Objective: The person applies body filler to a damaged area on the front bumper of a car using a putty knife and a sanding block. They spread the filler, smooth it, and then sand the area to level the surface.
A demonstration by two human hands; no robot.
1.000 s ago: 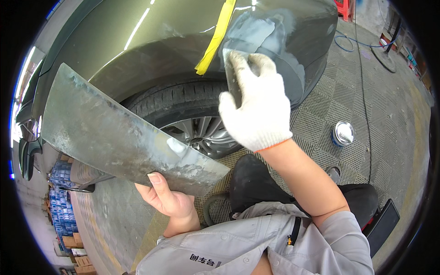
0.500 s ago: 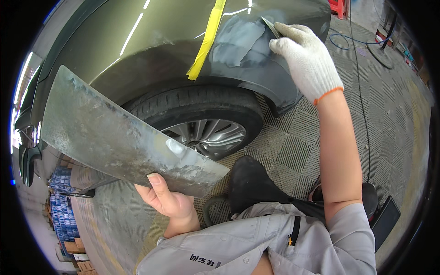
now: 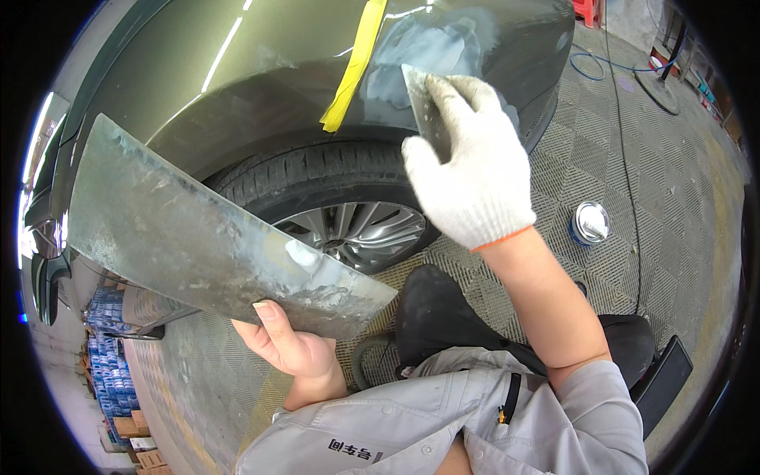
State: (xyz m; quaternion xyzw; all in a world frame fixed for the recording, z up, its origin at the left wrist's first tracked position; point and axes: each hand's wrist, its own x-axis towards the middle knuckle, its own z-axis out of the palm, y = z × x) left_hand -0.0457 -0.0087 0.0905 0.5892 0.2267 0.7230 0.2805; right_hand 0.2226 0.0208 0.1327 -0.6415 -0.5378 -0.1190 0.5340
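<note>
My bare left hand (image 3: 293,344) is closed on the lower edge of a large, putty-stained mixing board (image 3: 182,229), thumb on top. A small dab of pale filler putty (image 3: 303,255) sits near the board's right end. In a white knit glove, my right hand (image 3: 475,166) grips a flat putty spreader (image 3: 425,111) between thumb and fingers. The spreader's tip lies over the lower part of a greyish-white filler patch (image 3: 423,43) on the car's dark green bumper; whether it touches cannot be told. Yellow tape (image 3: 355,67) runs down the panel left of the patch.
Below the wheel arch is the tire with its silver alloy wheel (image 3: 348,229). A metal can (image 3: 590,223) stands on the grated floor to the right, near a dark cable (image 3: 625,158). Stacked blue packs (image 3: 115,372) and boxes are at far left; a red stool (image 3: 586,12) is at the top.
My right hand has moved left and down with the spreader, uncovering the can on the floor. The patch has a smoother, broader smear. My left hand and the board have barely moved.
</note>
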